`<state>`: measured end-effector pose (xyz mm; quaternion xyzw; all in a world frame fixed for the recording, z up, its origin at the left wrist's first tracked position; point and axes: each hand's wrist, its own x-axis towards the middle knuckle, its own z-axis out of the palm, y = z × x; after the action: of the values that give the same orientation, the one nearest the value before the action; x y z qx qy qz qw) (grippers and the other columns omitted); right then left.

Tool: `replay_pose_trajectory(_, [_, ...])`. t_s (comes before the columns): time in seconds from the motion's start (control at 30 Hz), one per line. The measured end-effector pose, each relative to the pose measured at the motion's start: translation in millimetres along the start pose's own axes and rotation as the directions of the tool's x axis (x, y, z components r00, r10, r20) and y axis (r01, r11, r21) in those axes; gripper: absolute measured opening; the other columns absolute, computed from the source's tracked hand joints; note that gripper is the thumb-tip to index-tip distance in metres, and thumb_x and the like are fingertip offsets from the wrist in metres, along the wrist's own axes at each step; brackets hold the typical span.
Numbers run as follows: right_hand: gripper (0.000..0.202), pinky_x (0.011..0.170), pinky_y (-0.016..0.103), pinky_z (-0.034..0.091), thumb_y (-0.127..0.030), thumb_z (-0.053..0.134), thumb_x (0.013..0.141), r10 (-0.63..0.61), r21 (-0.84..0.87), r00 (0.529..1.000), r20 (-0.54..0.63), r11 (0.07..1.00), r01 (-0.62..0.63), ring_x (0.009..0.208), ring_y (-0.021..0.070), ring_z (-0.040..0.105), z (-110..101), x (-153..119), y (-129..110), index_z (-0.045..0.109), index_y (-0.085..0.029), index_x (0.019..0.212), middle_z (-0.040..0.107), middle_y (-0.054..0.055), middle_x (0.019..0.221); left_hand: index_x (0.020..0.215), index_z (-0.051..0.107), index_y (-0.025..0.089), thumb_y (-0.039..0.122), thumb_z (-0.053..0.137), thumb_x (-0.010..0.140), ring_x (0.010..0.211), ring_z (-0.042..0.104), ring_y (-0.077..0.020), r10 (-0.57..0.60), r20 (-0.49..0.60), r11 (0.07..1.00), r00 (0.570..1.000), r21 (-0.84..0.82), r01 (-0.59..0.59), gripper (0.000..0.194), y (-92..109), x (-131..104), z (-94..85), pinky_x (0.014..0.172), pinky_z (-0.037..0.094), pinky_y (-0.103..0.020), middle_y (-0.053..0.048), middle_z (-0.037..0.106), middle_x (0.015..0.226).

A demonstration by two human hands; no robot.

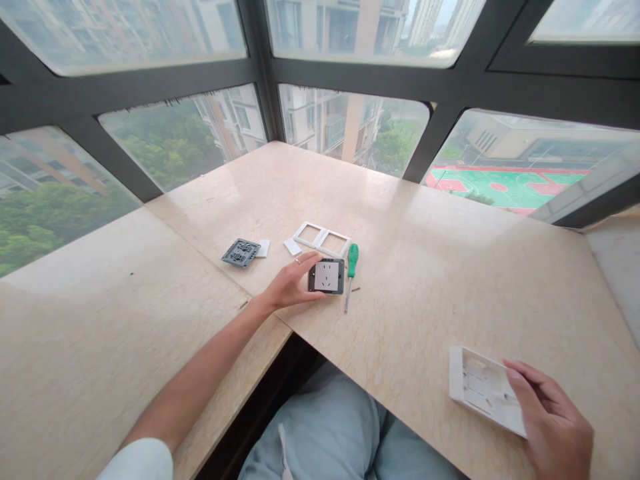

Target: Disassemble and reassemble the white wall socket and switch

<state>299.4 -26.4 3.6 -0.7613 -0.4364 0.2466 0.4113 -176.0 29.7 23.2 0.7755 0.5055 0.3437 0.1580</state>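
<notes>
One socket [327, 276], mid-frame, is gripped and partly hidden by the left hand [291, 283]; one box [484, 388], lower right, is likewise gripped by the right hand [556, 417]. One screwdriver [353, 260] is shown mid-frame.

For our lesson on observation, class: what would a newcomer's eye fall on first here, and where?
Probably the green-handled screwdriver, bright on the pale counter, right of the socket module in the left hand. Next, the white box in the right hand, lower right. Outside, upper right, a green and red court stands out.
</notes>
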Motion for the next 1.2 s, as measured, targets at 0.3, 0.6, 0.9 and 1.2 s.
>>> replay_pose_trajectory(0.3, [0.041, 0.102, 0.052, 0.047, -0.051, 0.070, 0.078, 0.025, 0.005, 1.000, -0.012, 1.000, -0.025, 0.111, 0.0371, 0.063, 1, -1, -2, 0.074, -0.021, 0.105, 0.072, 0.008, 0.114, 0.148, 0.040, 0.023, 0.044, 0.078, 0.081, 0.139, 0.049, -0.0318, 0.075, -0.044, 0.993, 0.996, 0.095, -0.070, 0.080, 5, -7, 4.1, 0.116, 0.043, -0.050, -0.016, 0.053, 0.147])
replay_pose_trajectory(0.6, [0.042, 0.102, 0.051, 0.047, -0.051, 0.070, 0.078, 0.017, -0.011, 1.000, -0.018, 1.000, -0.017, 0.109, 0.0362, 0.063, 1, -2, -4, 0.074, -0.020, 0.105, 0.071, 0.009, 0.115, 0.147, 0.041, 0.023, 0.046, 0.081, 0.077, 0.140, 0.048, -0.0324, 0.025, -0.007, 0.998, 1.000, 0.060, -0.024, 0.083, 1, -2, 2.3, 0.117, 0.041, -0.052, -0.016, 0.053, 0.147])
replay_pose_trajectory(0.9, [0.040, 0.099, 0.050, 0.048, -0.050, 0.068, 0.076, 0.010, -0.031, 1.000, -0.026, 0.999, -0.011, 0.107, 0.0365, 0.064, 2, -3, -10, 0.074, -0.019, 0.102, 0.072, 0.010, 0.113, 0.147, 0.041, 0.022, 0.046, 0.081, 0.077, 0.140, 0.047, -0.0332, 0.005, 0.004, 0.999, 1.000, 0.039, -0.005, 0.084, 2, -1, 1.9, 0.117, 0.039, -0.054, -0.016, 0.052, 0.148])
replay_pose_trajectory(1.2, [0.040, 0.101, 0.051, 0.048, -0.051, 0.069, 0.079, 0.005, -0.007, 1.000, -0.016, 1.000, -0.005, 0.109, 0.0365, 0.063, 1, -1, -3, 0.074, -0.020, 0.105, 0.072, 0.009, 0.113, 0.140, 0.046, 0.023, 0.045, 0.084, 0.073, 0.139, 0.047, -0.0332, -0.047, 0.024, 0.997, 0.999, -0.065, 0.049, 0.080, -2, 6, 0.7, 0.118, 0.038, -0.053, -0.015, 0.053, 0.146])
